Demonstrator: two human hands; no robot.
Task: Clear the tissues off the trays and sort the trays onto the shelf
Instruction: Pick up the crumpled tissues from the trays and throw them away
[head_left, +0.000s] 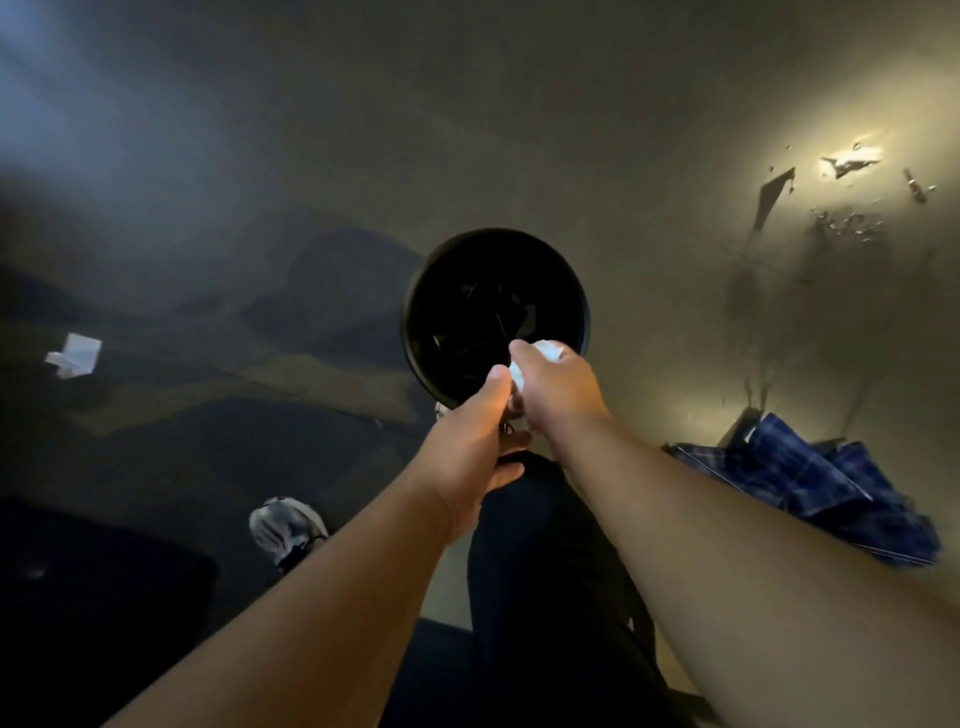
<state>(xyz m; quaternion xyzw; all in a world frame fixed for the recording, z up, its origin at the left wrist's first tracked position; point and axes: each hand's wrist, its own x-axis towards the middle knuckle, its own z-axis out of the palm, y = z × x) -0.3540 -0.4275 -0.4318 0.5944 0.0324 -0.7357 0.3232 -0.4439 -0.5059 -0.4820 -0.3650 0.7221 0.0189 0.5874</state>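
A round black bin (447, 270) stands on the floor below me, its mouth dark. My right hand (558, 387) is closed around a crumpled white tissue (548, 351) over the bin's near rim. My left hand (478, 441) is right beside it, thumb pressed against the same tissue wad. Both arms reach forward and down from the bottom of the view. No tray or shelf is in view.
A loose white tissue (75, 355) lies on the dim floor at the left. A blue plaid cloth (831, 488) is heaped at the right. My shoe (285, 527) and dark trouser leg (545, 571) are below the hands. A dark object (93, 587) fills the lower left.
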